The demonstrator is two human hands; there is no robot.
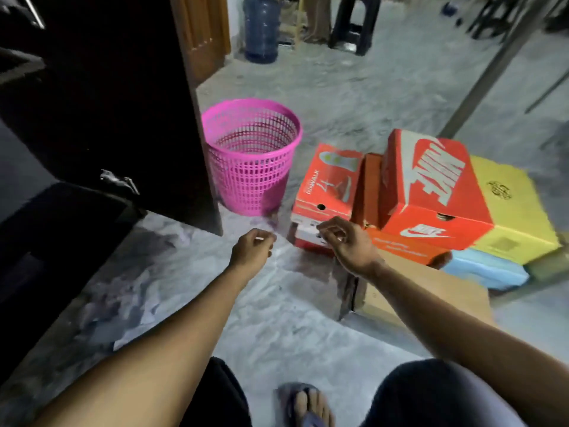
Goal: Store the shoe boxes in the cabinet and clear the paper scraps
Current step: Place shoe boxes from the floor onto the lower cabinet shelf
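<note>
A heap of shoe boxes lies on the floor at the right: an orange Nike box [431, 186] on top, a smaller orange box [328, 180] to its left, a yellow box [508, 204], a light blue box [483, 269] and a brown cardboard box [425, 297] in front. White paper scraps [132, 303] lie on the floor at the left, beside the dark cabinet [101, 118]. My left hand [252, 248] hovers over the floor, fingers loosely curled, holding nothing. My right hand [345, 238] hangs just before the small orange box with curled fingers, touching nothing that I can see.
A pink mesh waste basket [251, 155] stands on the floor between the cabinet and the boxes. A blue water jug [261, 29] and dark stools [354, 23] stand far back. My knees and a sandalled foot [308, 405] are at the bottom edge.
</note>
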